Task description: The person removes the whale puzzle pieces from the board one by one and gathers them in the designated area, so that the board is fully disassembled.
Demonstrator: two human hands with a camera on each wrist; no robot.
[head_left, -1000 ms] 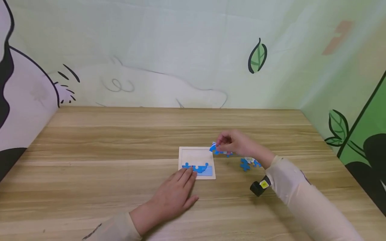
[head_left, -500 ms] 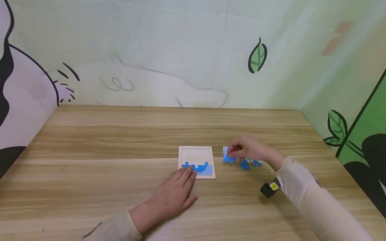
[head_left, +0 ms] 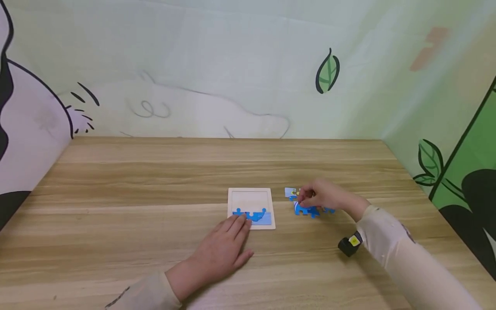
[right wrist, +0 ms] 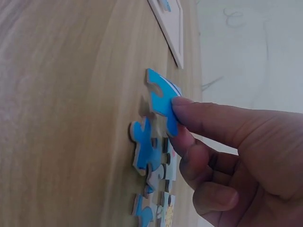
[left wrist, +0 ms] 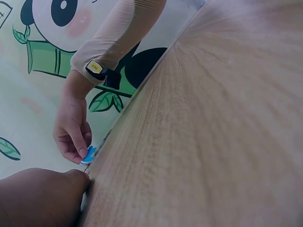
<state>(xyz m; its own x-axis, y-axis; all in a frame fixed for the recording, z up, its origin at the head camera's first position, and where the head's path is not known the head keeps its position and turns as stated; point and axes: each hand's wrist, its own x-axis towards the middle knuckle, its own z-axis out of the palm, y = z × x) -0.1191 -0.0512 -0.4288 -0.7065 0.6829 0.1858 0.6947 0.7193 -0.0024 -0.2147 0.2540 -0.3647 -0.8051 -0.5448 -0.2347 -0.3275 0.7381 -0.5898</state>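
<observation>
My right hand pinches a blue jigsaw piece with a white stripe between thumb and fingertips, just above the table. Loose puzzle pieces lie below and beside that hand in the right wrist view. Another piece, pale blue with yellow, lies left of the hand. My left hand lies with fingers extended over the lower left corner of the wooden puzzle tray. Joined blue pieces fill the tray's near part, partly covered by those fingers. The left wrist view shows only the back of the left hand.
The pieces and tray sit on a wood-grain table. A printed cloth wall rises at the table's far edge. A small black camera hangs under my right wrist.
My right hand has moved right, away from the tray's upper right corner, with the blue piece to above the loose pieces. The pale blue and yellow piece has come into sight. My left hand stays put.
</observation>
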